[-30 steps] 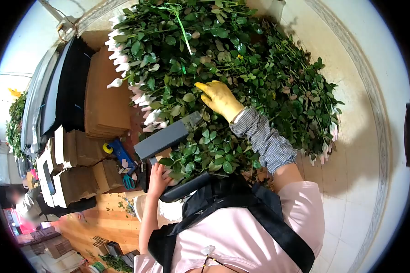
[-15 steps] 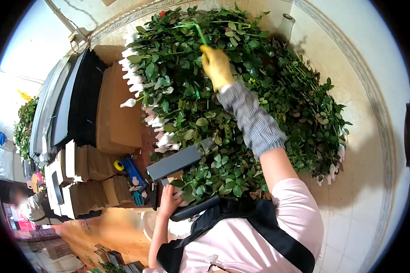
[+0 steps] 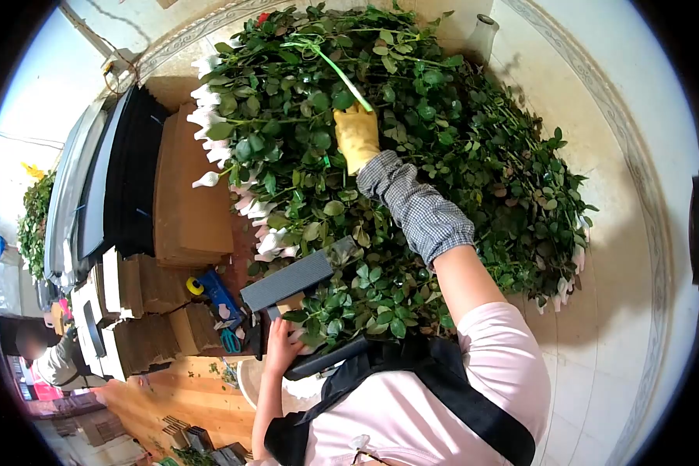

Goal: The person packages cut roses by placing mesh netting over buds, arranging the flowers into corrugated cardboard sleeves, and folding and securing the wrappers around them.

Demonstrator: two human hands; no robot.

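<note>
My right hand (image 3: 356,138), in a yellow glove, reaches into the big pile of roses (image 3: 303,167). Its fingers are curled among the leaves, and what they grip is hidden. A bright green strap (image 3: 338,71) lies over the stems, its lower end just above my gloved fingers. My bare left hand (image 3: 282,346) is low at the near edge, its fingers bent around a pale rose head (image 3: 296,335) beside leafy stems. Just above it lies a grey ridged cardboard piece (image 3: 287,283). White-covered rose heads (image 3: 206,116) stick out at the pile's left side.
Stacked brown cardboard (image 3: 193,186) and dark sheets (image 3: 132,175) stand left. Folded cartons (image 3: 144,283), a blue tool (image 3: 222,295) and teal scissors (image 3: 230,340) lie below them. Another person (image 3: 54,361) is at far left. A tiled wall (image 3: 598,311) bounds the right.
My right hand has moved down from the strap into the foliage; the strap now lies loose with its end uncovered. My left hand has stayed by the rose head. The view has shifted slightly.
</note>
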